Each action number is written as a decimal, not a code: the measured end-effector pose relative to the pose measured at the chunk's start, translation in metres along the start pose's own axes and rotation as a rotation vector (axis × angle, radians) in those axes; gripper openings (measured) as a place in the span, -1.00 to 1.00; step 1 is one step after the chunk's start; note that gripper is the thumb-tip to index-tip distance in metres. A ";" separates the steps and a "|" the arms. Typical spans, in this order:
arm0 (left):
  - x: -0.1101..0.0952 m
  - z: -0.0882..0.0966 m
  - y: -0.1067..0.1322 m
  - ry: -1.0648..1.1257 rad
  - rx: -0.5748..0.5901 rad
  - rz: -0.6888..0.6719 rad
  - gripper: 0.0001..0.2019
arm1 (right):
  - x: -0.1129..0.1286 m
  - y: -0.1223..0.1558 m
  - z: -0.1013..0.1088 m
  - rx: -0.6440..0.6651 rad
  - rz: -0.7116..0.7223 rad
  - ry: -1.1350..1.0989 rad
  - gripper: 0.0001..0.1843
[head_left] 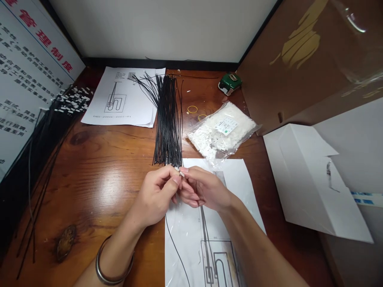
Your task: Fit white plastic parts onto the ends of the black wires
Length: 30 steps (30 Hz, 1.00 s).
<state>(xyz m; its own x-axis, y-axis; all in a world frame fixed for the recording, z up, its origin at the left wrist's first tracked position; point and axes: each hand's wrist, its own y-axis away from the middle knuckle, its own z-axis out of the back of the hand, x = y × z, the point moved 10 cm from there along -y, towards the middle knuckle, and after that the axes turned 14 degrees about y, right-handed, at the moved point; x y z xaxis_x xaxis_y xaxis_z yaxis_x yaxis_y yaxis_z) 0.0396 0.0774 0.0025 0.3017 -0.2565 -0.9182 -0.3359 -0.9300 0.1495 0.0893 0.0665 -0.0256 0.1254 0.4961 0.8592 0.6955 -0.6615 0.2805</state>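
Note:
My left hand [157, 195] is closed in a pinch, its fingertips meeting those of my right hand [206, 187]. Between the two sits a small white plastic connector [182, 174], pinched by my right thumb and finger. A thin black wire [175, 241] hangs from under my left hand and curves down over a printed drawing sheet [251, 199]. The wire's end is hidden by my fingers, so whether it enters the connector does not show. Just beyond my fingertips lies a bundle of black wires [168, 119].
A clear bag of white connectors [205, 137] lies right of the bundle, near yellow rubber bands [192, 109] and a green tape measure [229, 83]. More drawings [95, 107] lie back left. White-tipped black wires [44, 131] fill the left edge. A white box [302, 175] stands right.

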 end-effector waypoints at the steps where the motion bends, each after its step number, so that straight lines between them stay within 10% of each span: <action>1: 0.001 0.000 0.000 0.002 0.003 0.001 -0.64 | -0.001 0.000 -0.001 0.006 -0.003 -0.017 -0.48; 16: 0.001 -0.002 0.000 0.011 0.033 -0.012 -0.69 | 0.010 -0.001 0.005 -0.077 0.120 -0.050 -0.59; 23: 0.002 0.000 -0.002 -0.013 0.015 0.031 -0.71 | 0.025 0.009 0.028 -0.451 0.316 0.283 -0.62; 30: 0.004 0.004 -0.003 0.055 -0.021 0.038 -0.77 | 0.038 0.012 0.018 -0.425 0.438 0.371 -0.66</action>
<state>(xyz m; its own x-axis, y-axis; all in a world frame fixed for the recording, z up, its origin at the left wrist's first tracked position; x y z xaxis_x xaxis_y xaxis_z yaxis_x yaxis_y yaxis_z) 0.0386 0.0804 -0.0031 0.3383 -0.3049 -0.8903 -0.3295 -0.9245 0.1915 0.1154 0.0874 0.0027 0.0285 -0.0401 0.9988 0.2909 -0.9556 -0.0466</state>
